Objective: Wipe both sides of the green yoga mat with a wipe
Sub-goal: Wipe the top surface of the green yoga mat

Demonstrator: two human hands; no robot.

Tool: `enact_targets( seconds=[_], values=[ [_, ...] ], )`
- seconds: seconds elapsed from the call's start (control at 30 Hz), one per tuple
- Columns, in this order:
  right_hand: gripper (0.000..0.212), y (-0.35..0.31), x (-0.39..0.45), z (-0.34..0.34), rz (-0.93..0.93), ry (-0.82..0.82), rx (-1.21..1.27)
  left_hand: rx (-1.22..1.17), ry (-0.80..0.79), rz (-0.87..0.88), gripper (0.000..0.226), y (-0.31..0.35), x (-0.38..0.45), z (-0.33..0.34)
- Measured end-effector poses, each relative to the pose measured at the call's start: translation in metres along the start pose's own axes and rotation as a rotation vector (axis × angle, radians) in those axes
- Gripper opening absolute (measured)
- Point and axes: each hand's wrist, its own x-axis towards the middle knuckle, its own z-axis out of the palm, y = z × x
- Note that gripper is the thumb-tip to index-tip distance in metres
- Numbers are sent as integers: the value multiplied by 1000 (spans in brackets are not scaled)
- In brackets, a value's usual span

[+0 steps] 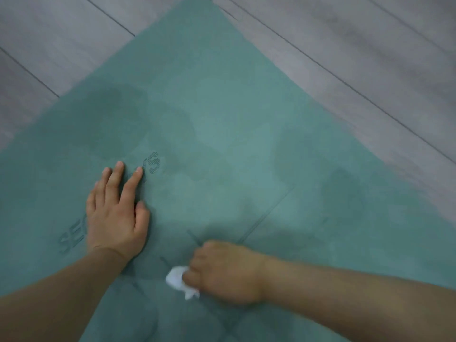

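Mat (222,114): green, flat on grey plank floor (357,45). Left hand (116,213): fingers straight, palm pressed on mat. Right hand (222,272): curled round white wipe (176,280), wipe touching mat, near left hand.

We seem to be in a home room or an exercise space, though we cannot tell which. Grey wood-look plank flooring (345,58) runs from nine o'clock round to three o'clock, and a green, soft-surfaced yoga mat (222,124) lies flat on it.
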Motion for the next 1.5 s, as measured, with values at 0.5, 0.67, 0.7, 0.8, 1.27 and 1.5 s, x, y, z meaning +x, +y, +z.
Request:
enact_targets(
  seconds=[0.5, 0.67, 0.7, 0.8, 1.27, 1.5],
  values=[
    [25, 21, 3, -7, 238, 319, -83, 64, -54, -19, 70, 2, -1, -3],
    [17, 30, -15, 3, 363, 379, -173, 84, -72, -14, 71, 0, 1, -2],
    [20, 52, -21, -7, 499, 483, -245, 87, -73, -8, 71, -1, 1, -2],
    [7, 117, -69, -53, 1251, 725, -323, 85, -71, 11, 71, -3, 2, -1],
    [21, -53, 13, 39, 877, 529, -88, 31, -8, 41, 71, -4, -1, 2],
    [22, 124, -96, -63, 1593, 690, -273, 36, -28, 37, 72, -3, -2, 2]
  ],
)
